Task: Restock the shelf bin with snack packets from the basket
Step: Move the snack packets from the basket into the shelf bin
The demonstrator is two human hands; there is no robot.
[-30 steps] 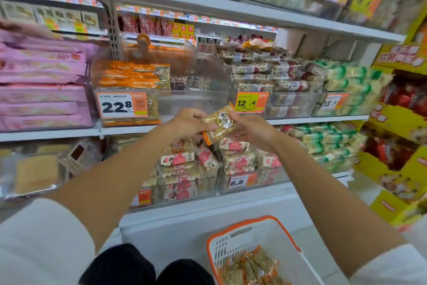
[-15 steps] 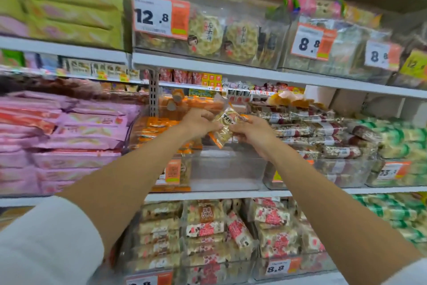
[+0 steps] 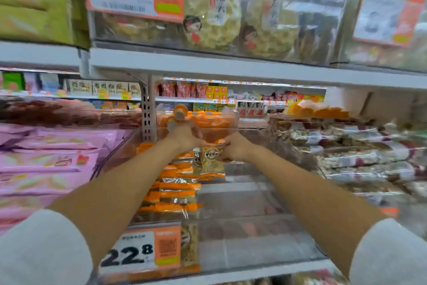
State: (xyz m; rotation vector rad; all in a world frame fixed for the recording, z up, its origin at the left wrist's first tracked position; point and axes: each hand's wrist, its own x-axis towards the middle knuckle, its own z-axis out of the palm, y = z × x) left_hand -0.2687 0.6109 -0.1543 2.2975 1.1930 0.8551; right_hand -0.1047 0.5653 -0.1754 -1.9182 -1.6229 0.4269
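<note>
While your left hand (image 3: 184,140) and right hand (image 3: 234,147) both pinch the top edge of 1 snack packet (image 3: 212,159), fingers curled round it, the packet hangs upright inside the clear shelf bin (image 3: 250,194), near its back. At 7 o'clock of it lies the row of orange-edged packets (image 3: 176,189), filling the bin's left side. The side toward 5 o'clock looks bare. Release from this height and the packet may tip flat or slide into the bare lane instead of joining the row. Your forearms cross the bin's front wall, so a hasty pull-back could snag the 22.8 price tag (image 3: 141,250). The basket is out of view.
</note>
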